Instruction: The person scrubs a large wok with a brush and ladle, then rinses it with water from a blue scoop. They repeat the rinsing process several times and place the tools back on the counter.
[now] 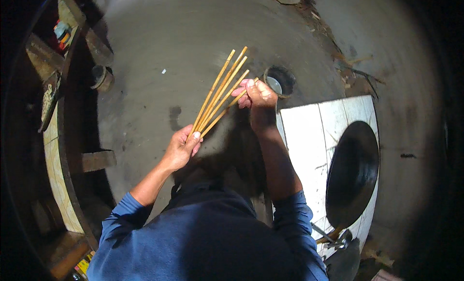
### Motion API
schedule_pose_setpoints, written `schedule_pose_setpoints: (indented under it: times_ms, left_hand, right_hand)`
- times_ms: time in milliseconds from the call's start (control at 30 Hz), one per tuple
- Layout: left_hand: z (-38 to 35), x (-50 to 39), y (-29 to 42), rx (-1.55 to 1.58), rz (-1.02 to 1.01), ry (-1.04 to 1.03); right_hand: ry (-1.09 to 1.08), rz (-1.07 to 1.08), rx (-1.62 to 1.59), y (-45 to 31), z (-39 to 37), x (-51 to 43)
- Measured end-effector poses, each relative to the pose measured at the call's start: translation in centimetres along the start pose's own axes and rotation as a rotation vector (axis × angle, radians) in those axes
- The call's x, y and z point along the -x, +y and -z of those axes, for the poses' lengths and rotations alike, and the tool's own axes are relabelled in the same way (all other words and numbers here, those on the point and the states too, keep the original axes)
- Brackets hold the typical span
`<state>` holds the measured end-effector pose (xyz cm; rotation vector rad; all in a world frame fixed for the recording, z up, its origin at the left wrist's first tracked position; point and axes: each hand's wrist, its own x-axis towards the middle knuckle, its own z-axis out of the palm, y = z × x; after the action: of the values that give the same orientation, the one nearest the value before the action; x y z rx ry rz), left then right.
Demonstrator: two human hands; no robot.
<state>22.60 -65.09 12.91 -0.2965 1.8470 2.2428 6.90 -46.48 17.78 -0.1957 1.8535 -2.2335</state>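
Several thin wooden sticks fan out upward from my left hand, which is closed round their lower ends. My right hand pinches the upper end of the rightmost stick, whose lower end also lies in my left hand. Just beyond my right wrist, a dark round container with a pale inside surface stands on the floor.
At the right, a large black pan rests on a white board-topped table, near metal utensils. A wooden shelf or bench runs along the left, with a small pot beside it. Twigs lie at upper right.
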Motion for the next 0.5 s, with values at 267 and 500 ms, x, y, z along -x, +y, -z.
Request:
schedule_pose_setpoints:
  times_ms: [267,500]
  left_hand:
    - [5.2,-2.6,1.6,0.087,-0.008,0.273]
    - [7.9,-8.2,4.7,0.065,-0.022,0.529]
  right_hand:
    - [-0.029,-0.01,-0.008,1.9,-4.2,-9.0]
    - [-0.206,-0.056,-0.018,3.5,-6.0,-19.7]
